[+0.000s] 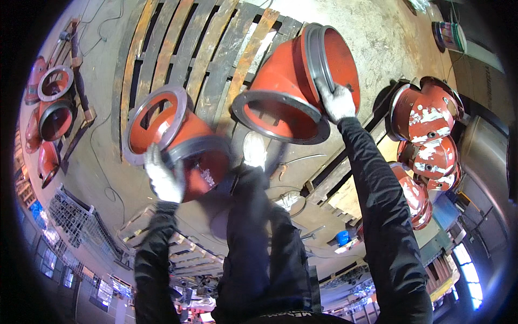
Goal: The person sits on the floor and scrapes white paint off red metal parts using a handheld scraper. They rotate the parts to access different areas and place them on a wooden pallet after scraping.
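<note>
red flanged left elbow (195, 129) at near end of slatted wooden pallet (251, 56); white-gloved left hand (163, 175) against its near side, can't tell if gripping. red right elbow (278, 67) beside it, apart, right hand (339, 101) clamped on its dark flange rim. pale shoe (254, 150) between elbows. white-patched red fittings (415, 112) far right, blue tub (342, 237) lower right.

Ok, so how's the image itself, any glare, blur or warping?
In the head view, the left trouser leg looks blurred, while the right-hand red elbow is fairly sharp; also in the head view, windows at lower right glare white, pallet slats bow, and a dark rim rounds the frame.
</note>
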### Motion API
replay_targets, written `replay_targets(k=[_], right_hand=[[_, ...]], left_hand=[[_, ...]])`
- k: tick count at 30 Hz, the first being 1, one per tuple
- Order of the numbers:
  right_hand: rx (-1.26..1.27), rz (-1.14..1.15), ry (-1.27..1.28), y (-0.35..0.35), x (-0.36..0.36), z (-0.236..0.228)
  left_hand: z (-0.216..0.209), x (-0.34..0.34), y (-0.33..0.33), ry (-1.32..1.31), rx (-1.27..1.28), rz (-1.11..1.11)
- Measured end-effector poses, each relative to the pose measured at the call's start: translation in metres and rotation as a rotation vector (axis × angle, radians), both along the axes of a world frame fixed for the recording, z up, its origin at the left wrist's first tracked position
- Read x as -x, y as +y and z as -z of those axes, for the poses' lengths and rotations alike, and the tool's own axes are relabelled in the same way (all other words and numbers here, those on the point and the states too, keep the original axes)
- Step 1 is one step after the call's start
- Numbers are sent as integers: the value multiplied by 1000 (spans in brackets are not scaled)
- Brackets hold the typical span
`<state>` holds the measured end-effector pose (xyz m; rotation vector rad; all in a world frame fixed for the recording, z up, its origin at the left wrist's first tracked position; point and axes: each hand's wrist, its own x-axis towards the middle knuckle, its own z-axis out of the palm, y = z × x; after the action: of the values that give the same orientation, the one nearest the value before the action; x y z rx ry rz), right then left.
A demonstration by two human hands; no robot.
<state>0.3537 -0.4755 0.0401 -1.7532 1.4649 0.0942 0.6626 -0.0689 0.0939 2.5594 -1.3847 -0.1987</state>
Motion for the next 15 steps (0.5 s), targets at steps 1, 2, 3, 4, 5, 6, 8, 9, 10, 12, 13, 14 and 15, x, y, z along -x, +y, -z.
replay_targets(k=[1,2,3,4,5,6,8,9,10,12,13,14,15], right_hand=[[-29,43,22,3,6,1],[-61,72,9,6,10,3],[-84,102,-17,7,14,3],[-78,103,-76,9,15,4],[-127,167,-171,11,17,3],[-119,185,-177,12,17,2],[-139,231,-210,15,20,1],[-159,263,-188,16,21,1],[-166,267,-192,17,24,1],[-150,256,-217,19,32,4],[-142,207,-135,18,39,6],[-67,229,-272,24,42,11],[-40,234,-403,26,50,13]], left_hand=[[-3,23,-18,81,39,-69],[1,50,-39,457,40,-290],[10,80,-61,808,64,-489],[21,115,-85,890,49,-649],[34,143,-105,1010,49,-616],[62,153,-136,1128,-27,-590],[101,176,-173,1332,131,-508],[115,185,-188,1438,306,-497],[127,192,-205,1537,490,-478],[138,190,-219,1963,696,-835],[139,187,-225,2225,836,-1249],[138,182,-225,2290,847,-1170],[136,179,-226,2374,952,-930]])
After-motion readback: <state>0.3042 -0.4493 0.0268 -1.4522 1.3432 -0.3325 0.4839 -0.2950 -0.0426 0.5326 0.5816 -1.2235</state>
